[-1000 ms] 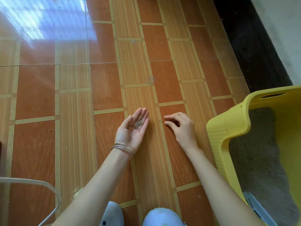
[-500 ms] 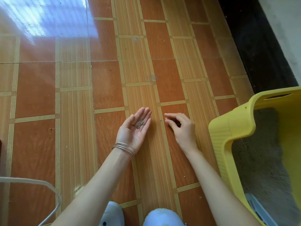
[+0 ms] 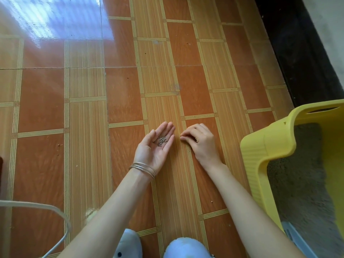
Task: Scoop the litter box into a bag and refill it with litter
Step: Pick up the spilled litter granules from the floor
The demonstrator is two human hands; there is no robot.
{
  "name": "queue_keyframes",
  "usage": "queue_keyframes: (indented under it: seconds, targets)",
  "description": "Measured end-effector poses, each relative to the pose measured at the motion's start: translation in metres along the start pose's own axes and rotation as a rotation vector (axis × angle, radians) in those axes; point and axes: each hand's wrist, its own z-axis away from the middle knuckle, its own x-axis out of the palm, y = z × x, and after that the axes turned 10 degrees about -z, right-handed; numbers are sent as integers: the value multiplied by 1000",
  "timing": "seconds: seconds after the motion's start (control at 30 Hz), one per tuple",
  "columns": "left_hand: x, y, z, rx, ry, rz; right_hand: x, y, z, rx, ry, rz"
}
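While the yellow litter box (image 3: 268, 146) stands on the tiled floor (image 3: 121, 101) at our right, with grey litter (image 3: 301, 179) spread across its bottom, we hold a small heap of stray litter granules (image 3: 162, 141) in our left hand (image 3: 155, 148). That hand lies palm up just above the floor, its fingers (image 3: 167, 129) straight and released, so the granules simply rest on the palm. Just beside it, our right hand (image 3: 200, 141) is palm down, its fingers (image 3: 188, 134) curled and the tips drawn together at the floor; we cannot tell whether they pinch a granule. 3 thin silver bangles (image 3: 143, 168) circle our left wrist. Our 2 pale slippers (image 3: 128, 244) show at the bottom edge, and a white curved rim (image 3: 55, 211) crosses the lower left corner.
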Motion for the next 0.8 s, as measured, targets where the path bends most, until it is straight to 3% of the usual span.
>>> queue_keyframes:
  seconds: [0.43,0.57,0.67,0.8]
  targets:
    - [0,0,1,-2,-2,2,13,-4,7,-53,19,278]
    - [2,-2,0,-6,10,32,8,-27,3,120,131,-46]
    - [4,-9,0,-17,22,71,8,-59,0,133,92,-260]
    - [7,-14,2,-32,30,74,-7,-57,5,220,139,-327]
